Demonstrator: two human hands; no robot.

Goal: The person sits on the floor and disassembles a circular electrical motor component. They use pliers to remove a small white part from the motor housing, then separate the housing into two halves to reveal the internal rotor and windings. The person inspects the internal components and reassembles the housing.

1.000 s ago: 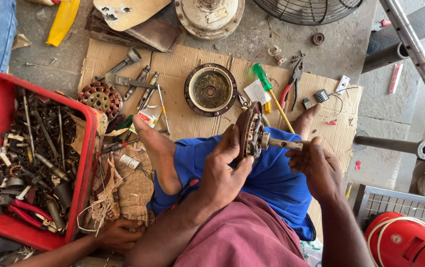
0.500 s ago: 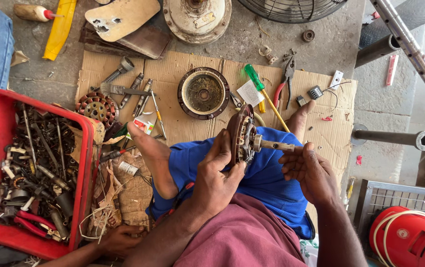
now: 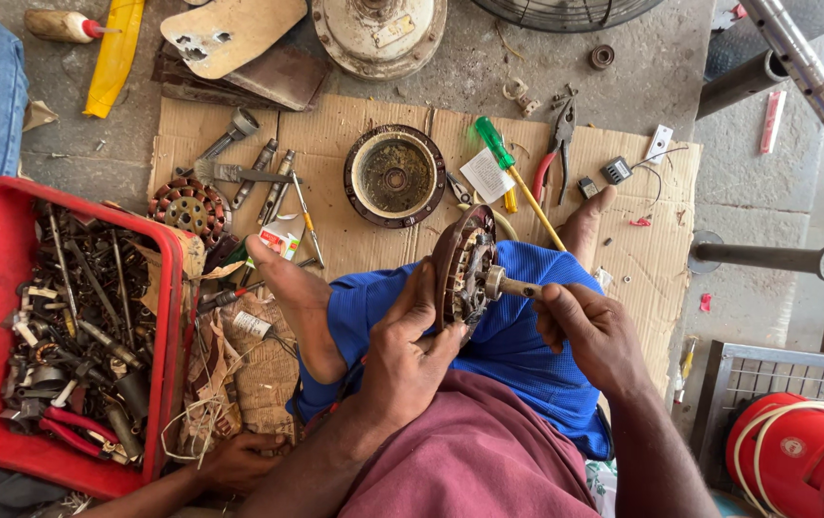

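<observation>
The flat brown cardboard sheet (image 3: pixel 373 230) lies under everything and shows as before, only a little lower in the view. The red plastic tray of metal parts (image 3: pixel 4 288) stays at its left edge. Near the middle of the cardboard, over the blue cloth (image 3: pixel 527 355), the round brown fan motor with copper windings (image 3: pixel 460 273) is still held upright on its edge. The left hand (image 3: pixel 407 355) keeps its fingers pressed together against the motor's back, and the right hand (image 3: pixel 594 331) still pinches the motor's metal shaft (image 3: pixel 512 286), as half a second ago.
</observation>
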